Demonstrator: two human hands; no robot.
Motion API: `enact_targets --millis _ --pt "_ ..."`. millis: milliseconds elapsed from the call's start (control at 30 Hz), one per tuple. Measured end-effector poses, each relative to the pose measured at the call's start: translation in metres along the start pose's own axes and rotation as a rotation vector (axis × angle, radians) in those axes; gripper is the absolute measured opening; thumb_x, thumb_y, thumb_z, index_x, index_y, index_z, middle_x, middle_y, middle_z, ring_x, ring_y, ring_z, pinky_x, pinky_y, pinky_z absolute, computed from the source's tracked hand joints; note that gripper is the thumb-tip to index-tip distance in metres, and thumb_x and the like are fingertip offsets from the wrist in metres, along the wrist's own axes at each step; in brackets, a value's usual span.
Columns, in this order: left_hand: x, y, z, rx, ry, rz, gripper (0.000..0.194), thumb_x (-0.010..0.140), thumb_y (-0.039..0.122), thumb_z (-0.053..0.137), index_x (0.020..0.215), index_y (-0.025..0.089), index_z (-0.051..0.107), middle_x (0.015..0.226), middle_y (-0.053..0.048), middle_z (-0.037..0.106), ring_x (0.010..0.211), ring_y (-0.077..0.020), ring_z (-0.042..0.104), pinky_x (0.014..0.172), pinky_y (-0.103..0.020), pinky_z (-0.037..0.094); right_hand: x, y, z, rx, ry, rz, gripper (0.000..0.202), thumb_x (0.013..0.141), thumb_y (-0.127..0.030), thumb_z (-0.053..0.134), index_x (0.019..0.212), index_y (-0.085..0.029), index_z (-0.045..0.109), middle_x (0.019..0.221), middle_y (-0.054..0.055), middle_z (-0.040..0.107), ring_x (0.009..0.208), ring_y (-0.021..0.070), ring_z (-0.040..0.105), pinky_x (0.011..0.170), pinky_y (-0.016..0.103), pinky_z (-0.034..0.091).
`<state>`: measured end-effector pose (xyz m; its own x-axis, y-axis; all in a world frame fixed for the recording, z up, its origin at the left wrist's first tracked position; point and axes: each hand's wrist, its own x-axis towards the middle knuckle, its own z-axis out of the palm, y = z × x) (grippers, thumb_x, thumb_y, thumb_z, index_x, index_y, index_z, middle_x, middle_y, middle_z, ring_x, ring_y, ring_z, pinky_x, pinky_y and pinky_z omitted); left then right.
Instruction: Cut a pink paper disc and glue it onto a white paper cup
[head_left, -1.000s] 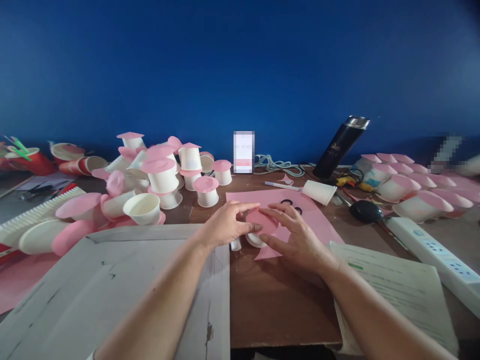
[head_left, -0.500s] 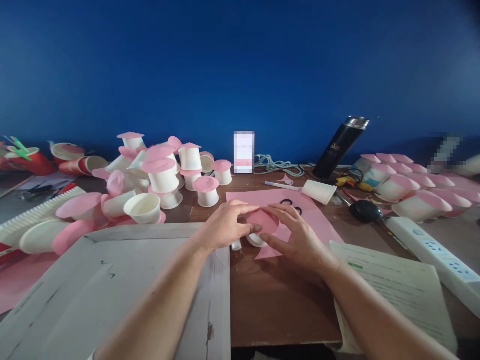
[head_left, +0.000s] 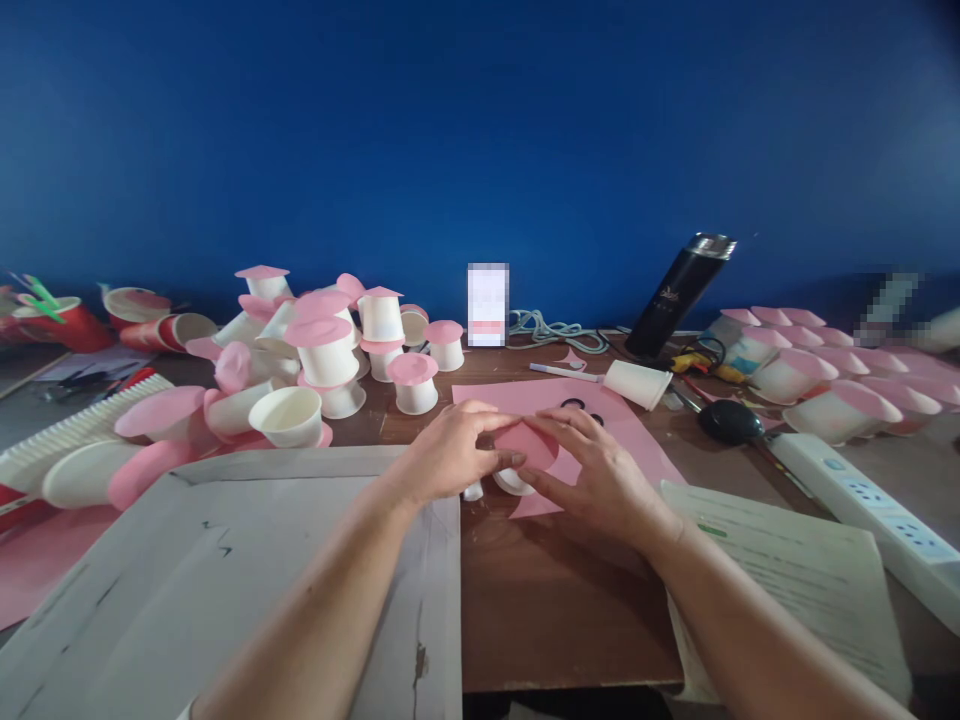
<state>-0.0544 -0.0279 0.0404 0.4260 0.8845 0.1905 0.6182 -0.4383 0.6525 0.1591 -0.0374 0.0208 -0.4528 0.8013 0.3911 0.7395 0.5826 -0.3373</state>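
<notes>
A pink paper disc (head_left: 529, 452) lies on top of an upturned white paper cup (head_left: 513, 482), most of which is hidden by the disc and my fingers. From the left, my left hand (head_left: 459, 447) grips the disc's edge between thumb and fingers. My right hand (head_left: 592, 468) curves round the opposite side, its fingers on the disc's far rim and its thumb near the front. Beneath and behind them is a pink paper sheet (head_left: 637, 445), with the black handles of scissors (head_left: 574, 404) showing past my right fingers.
Several white cups with pink tops (head_left: 322, 350) are heaped at left, and more capped cups (head_left: 844, 400) stand at right. A black flask (head_left: 679, 295) leans by the blue wall. A power strip (head_left: 877, 520), printed paper (head_left: 795, 580) and grey board (head_left: 285, 570) flank my arms.
</notes>
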Motion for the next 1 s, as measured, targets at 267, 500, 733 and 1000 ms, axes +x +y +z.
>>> enact_targets --millis 267,500,733,1000 --pt "0.001 0.002 0.001 -0.056 0.01 -0.008 0.053 0.078 0.054 0.062 0.123 0.027 0.061 0.122 -0.007 0.062 0.109 -0.0239 0.059 0.092 -0.035 0.047 -0.001 -0.004 -0.004 -0.131 -0.037 0.0 0.058 0.082 -0.058 0.056 0.13 -0.027 0.049 0.127 0.008 0.056 0.116 0.028 0.051 0.096 0.048 0.044" --pt "0.0 0.0 -0.003 -0.074 -0.029 -0.063 0.057 0.078 0.052 0.062 0.128 0.025 0.056 0.128 -0.007 0.059 0.111 -0.0234 0.058 0.094 -0.033 0.046 0.0 -0.003 -0.005 -0.073 -0.031 -0.006 0.054 0.084 -0.058 0.054 0.127 -0.025 0.053 0.125 0.009 0.057 0.114 0.0271 0.053 0.093 0.046 0.046" --pt "-0.001 -0.001 -0.004 -0.001 -0.035 -0.016 0.052 0.082 0.05 0.057 0.127 0.023 0.058 0.13 -0.007 0.058 0.119 -0.025 0.054 0.099 -0.034 0.043 -0.001 -0.004 -0.003 -0.058 -0.013 -0.019 0.048 0.09 -0.051 0.049 0.13 -0.024 0.052 0.123 0.009 0.059 0.112 0.0262 0.054 0.093 0.044 0.047" --pt "-0.008 0.014 -0.003 0.25 -0.081 0.025 0.042 0.093 0.037 0.042 0.13 0.022 0.051 0.137 -0.01 0.05 0.125 -0.0265 0.047 0.103 -0.042 0.038 -0.004 -0.008 -0.004 -0.133 -0.033 -0.025 0.056 0.09 -0.053 0.047 0.137 -0.023 0.046 0.138 0.011 0.049 0.124 0.0311 0.045 0.1 0.051 0.041"
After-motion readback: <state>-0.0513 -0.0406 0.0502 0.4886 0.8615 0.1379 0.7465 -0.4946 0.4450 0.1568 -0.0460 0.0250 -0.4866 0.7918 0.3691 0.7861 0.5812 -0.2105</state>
